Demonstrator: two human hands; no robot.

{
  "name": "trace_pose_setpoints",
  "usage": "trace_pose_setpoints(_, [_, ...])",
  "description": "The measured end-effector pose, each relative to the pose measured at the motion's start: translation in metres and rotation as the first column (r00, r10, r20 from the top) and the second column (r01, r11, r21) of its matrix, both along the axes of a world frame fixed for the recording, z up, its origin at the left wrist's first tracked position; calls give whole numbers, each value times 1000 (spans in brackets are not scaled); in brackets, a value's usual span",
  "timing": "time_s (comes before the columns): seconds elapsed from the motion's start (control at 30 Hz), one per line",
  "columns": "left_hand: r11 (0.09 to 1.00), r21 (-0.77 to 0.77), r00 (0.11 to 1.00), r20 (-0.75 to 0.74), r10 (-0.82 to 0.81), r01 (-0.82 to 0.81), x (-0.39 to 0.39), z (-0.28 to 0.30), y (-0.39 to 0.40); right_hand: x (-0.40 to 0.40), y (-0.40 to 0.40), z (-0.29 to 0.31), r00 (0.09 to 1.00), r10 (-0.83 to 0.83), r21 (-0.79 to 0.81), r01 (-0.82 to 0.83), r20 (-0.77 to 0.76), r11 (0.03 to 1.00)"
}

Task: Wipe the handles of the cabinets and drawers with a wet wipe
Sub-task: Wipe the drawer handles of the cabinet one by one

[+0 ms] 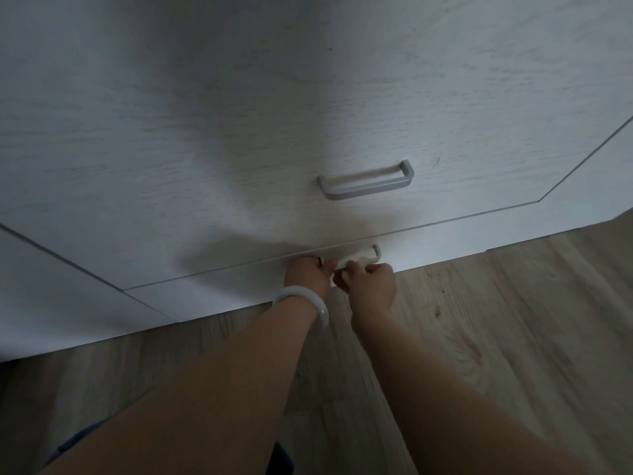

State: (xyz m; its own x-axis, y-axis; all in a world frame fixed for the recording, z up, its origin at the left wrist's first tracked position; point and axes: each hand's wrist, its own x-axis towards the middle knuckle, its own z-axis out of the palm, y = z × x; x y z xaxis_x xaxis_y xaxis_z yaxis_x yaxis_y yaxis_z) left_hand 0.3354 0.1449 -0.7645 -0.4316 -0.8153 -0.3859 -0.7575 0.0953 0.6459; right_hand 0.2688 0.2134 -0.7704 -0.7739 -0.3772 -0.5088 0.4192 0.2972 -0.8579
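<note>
Both hands are down at the bottom drawer handle point(368, 256): the left hand point(306, 274) curls round its left end, the right hand point(368, 282) pinches the wet wipe point(356, 261) against the bar. Better to wrap the wipe fully round and slide to each post. Both drawers are closed, contents unseen; the upper drawer handle point(366, 181) waits above.

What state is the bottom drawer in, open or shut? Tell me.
Shut. The bottom drawer sits flush with the front above it, only thin seams showing, while both hands work at its handle.
</note>
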Motion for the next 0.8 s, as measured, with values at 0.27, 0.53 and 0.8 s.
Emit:
trace_pose_setpoints(0.27, [997, 54, 997, -58, 48, -45, -2, -4, -2, -14, -7, -2, 916, -122, -163, 196, 382, 967])
trace_pose_setpoints(0.53, [991, 84, 987, -116, 111, -101, 0, -7, -2, -28, -7, -1, 868, -140, -227, 276, 477, 934])
trace_pose_setpoints(0.8, [991, 78, 989, -92, 117, -110, -3, -11, -5, -11, -13, -13, 905, 15, -221, 88, 425, 971])
